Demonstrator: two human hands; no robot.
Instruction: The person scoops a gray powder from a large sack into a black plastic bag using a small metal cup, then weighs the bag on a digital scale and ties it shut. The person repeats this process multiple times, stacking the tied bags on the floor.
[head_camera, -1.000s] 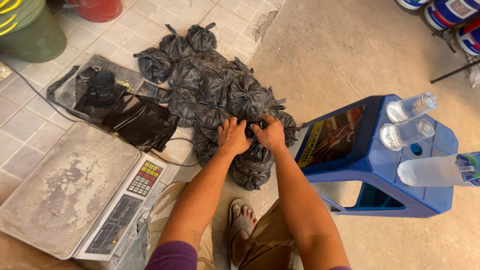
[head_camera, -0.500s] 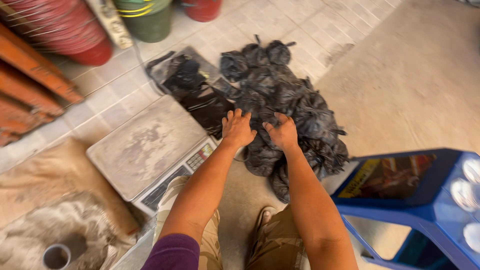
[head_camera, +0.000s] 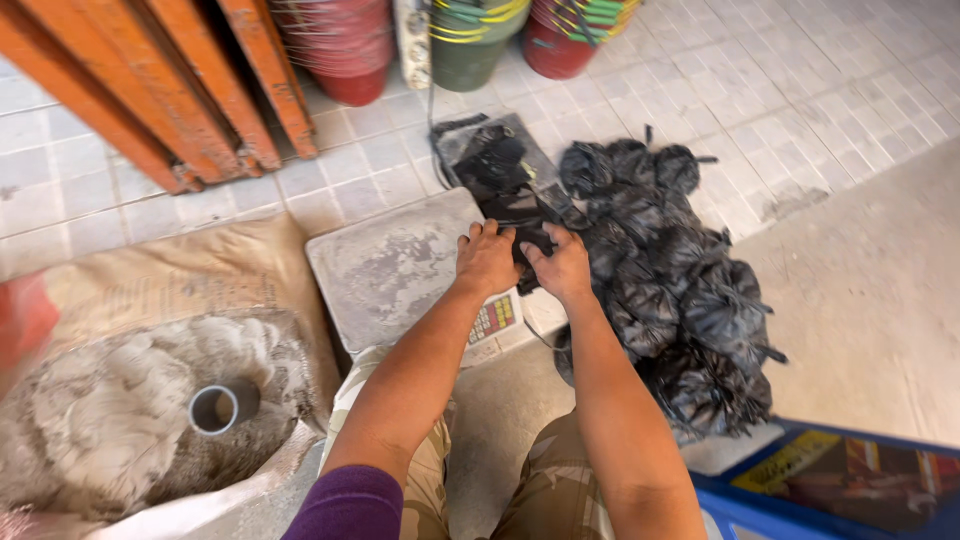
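Black plastic bag (head_camera: 528, 238) sits pinched between my left hand (head_camera: 487, 258) and right hand (head_camera: 562, 266), both grasping it, just beyond my fingertips, scale (head_camera: 395, 265) left.

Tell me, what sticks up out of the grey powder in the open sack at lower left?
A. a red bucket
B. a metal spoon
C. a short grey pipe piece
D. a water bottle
C: a short grey pipe piece stands open-ended in the powder of the open sack, left of the dusty scale.
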